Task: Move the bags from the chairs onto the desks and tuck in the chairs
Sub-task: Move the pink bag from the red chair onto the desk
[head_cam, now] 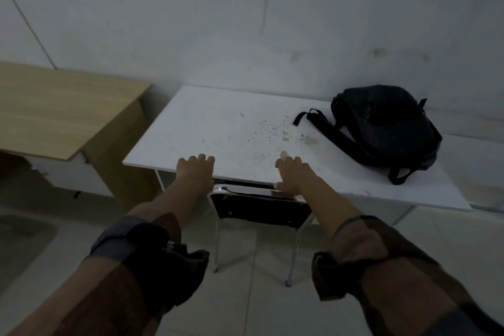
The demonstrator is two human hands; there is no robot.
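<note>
Although both of my arms are stretched forward, neither hand carries anything: my left hand (195, 172) lies with fingers spread and curled over the near edge of the white tabletop (218, 128), and my right hand (290, 173) lies likewise over the same edge, its thumb hanging just at the chrome top rail of the chair (259, 206). I cannot tell whether either palm presses on that rail or only on the tabletop edge, as the backrest top sits directly beneath the hands. The chair stands between my two forearms, its dark backrest facing me and running left to right, parallel to the tabletop edge; its seat is hidden beneath the tabletop, and its two near legs stand on the tiled floor (245, 308) just short of the edge. I judge it almost fully tucked, with any remaining travel lying straight ahead, away from me, along the line of my arms. Both hands are equally near the backrest, so an even two-handed push seems the fitting move; an uneven one could skew the chair against the tabletop leg at the left. The black backpack (387, 128) already rests on the tabletop at the far right, well apart from my right hand, one strap trailing toward the centre. A wooden desk (54, 109) stands to the left, bearing no bag in the part visible.
</note>
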